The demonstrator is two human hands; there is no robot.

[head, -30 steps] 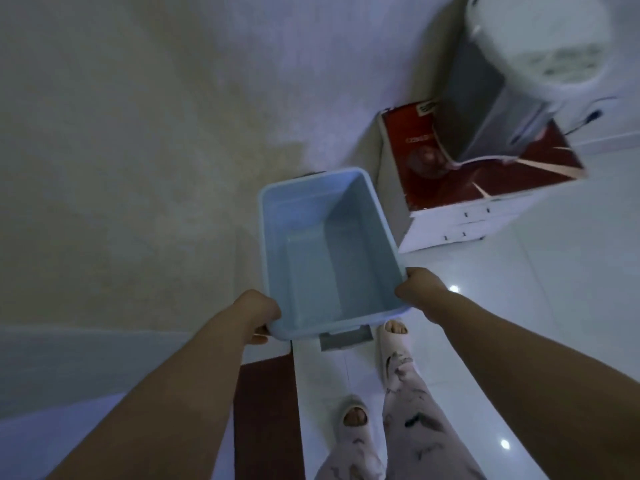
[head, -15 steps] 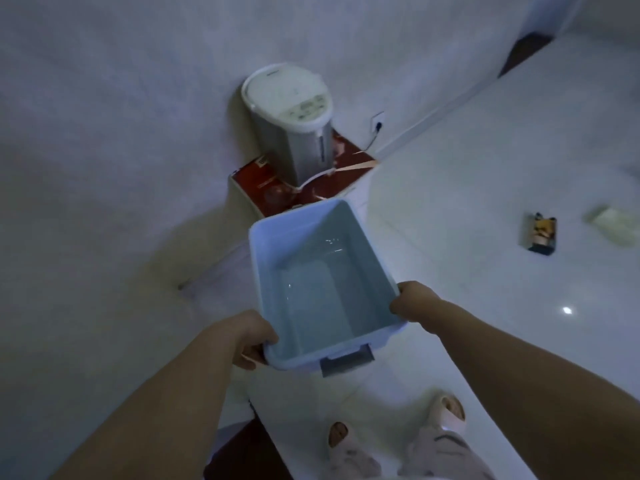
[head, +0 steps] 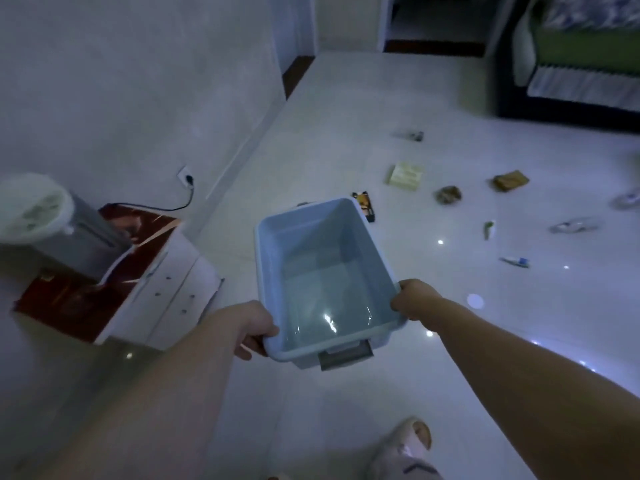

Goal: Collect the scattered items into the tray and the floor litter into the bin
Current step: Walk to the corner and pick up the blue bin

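I carry an empty light-blue plastic tray [head: 266, 258] in front of me, above the white tiled floor. My left hand [head: 254, 329] grips its near left rim and my right hand [head: 414, 299] grips its near right rim. Scattered on the floor beyond it lie a small orange-and-black box [head: 367, 206] partly hidden by the tray, a pale yellow box [head: 405, 175], a crumpled brown wad [head: 448, 195], a brown packet [head: 510, 180], a green tube [head: 489, 229], a small white tube [head: 515, 261], clear plastic bottles [head: 573, 225] and a dark small item [head: 410, 135].
A white low cabinet [head: 166, 299] with a red top and a grey water boiler [head: 52, 223] stands at the left against the wall, its cord plugged into a socket [head: 187, 178]. A dark sofa [head: 568, 64] stands at the far right. My slippered foot [head: 408, 441] is below.
My view has swung right from the wall and cabinet toward the open floor, with the tray still held in both hands. The scattered items have come into sight.
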